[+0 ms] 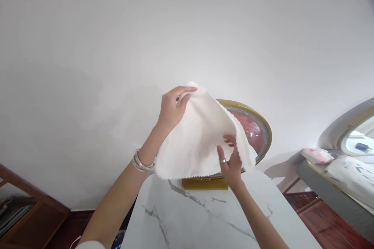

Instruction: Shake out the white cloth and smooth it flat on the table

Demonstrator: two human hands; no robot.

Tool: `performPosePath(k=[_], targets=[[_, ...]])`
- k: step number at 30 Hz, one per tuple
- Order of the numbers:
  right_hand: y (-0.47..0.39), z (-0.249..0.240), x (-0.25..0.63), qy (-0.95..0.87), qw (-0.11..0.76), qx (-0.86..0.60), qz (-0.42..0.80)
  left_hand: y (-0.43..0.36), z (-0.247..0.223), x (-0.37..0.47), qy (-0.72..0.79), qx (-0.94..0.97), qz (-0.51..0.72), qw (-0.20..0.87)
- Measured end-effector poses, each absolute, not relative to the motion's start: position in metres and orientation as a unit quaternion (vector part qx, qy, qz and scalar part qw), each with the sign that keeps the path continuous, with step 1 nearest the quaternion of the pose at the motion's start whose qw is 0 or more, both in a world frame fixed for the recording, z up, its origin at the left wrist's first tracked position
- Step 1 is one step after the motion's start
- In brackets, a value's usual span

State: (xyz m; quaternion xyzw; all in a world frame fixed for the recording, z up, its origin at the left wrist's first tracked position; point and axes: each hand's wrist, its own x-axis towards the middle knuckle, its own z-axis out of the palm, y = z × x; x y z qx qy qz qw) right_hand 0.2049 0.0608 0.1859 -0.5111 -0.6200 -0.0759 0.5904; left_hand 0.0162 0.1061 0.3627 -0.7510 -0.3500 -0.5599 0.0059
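A white cloth (195,136) with a scalloped edge hangs spread in the air above a marble-patterned table. My left hand (175,107) pinches its upper left part between thumb and fingers. My right hand (230,161), with a ring on the thumb, is at the cloth's lower right; its thumb and fingers are apart, and the cloth's right edge folds over beside the fingers. Behind the cloth, a round gold-rimmed mirror (267,132) is partly covered. Its gold base (204,184) rests on the table.
The marble-patterned table (187,218) meets a pale wall. At right, a second table (327,186) holds a pink and white packet (317,155), a white bag (350,173) and another round mirror (362,140). Brown wooden furniture (43,218) stands at lower left.
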Motion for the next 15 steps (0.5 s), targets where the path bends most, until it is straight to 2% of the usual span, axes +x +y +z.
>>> performPosePath(k=[4,8,12,15], targets=[[0.086,0.200,0.209,-0.555,0.635,-0.531,-0.079,0.142,0.355,0.027,-0.406,-0.769,-0.488,0.071],[0.090,0.192,0.206,-0.553,0.597,-0.565,-0.135,0.140,0.336,0.037,-0.377,-0.788,-0.449,0.190],[0.092,0.188,0.203,-0.564,0.564,-0.585,-0.147,0.135,0.327,0.039,-0.348,-0.822,-0.400,0.205],[0.097,0.190,0.204,-0.558,0.567,-0.584,-0.160,0.137,0.322,0.037,-0.337,-0.809,-0.432,0.212]])
